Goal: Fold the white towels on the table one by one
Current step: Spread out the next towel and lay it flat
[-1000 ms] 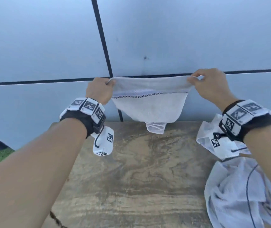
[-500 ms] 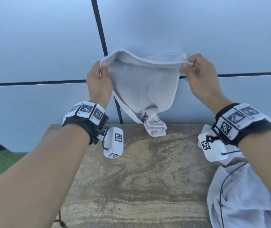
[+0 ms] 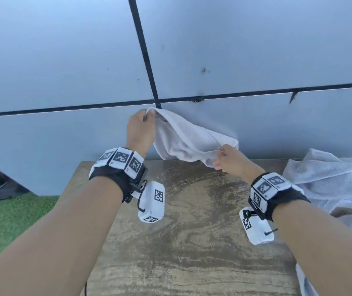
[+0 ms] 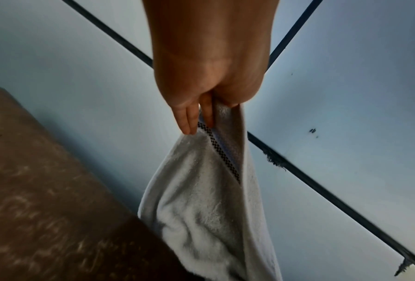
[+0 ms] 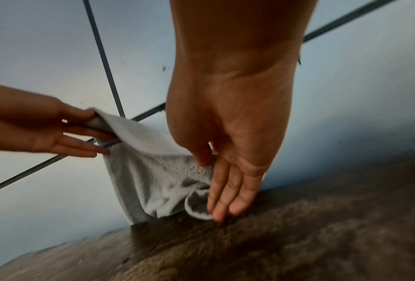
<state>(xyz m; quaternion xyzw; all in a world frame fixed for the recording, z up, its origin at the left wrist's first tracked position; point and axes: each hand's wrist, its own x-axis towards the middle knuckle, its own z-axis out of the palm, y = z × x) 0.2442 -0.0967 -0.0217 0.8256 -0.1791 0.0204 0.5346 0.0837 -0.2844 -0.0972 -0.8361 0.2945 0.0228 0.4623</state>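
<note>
Both grips are on the same white towel (image 3: pixel 189 144) — left hand (image 3: pixel 141 130) pinches one corner up high near the checkered trim, thumb against forefinger, other fingers loose and straight. Right hand (image 3: pixel 229 160) pinches a lower edge between thumb and the fingers, held low, just above the far edge of the table (image 3: pixel 192 242). So the towel hangs slanted in the air between the two hands, bunched and sagging in the middle, its lowest folds close to the tabletop; whether they touch it, can't tell. Right wrist view shows the right fingertips (image 5: pixel 221 213) pointing down, very near the wood.

Step in hand, as I judge it: sorting out corners and opening up this one towel before the first fold — no fold made yet, cloth is not flat. More white towels (image 3: pixel 328 184) sit crumpled at the right side of the table, so the task looks early.

Next move calls for finding a matching corner with the right hand, levelling both hands, pulling the top edge taut, then laying the towel flat on the bare wood in front. Watch the sag — a twisted middle would fold crooked.
</note>
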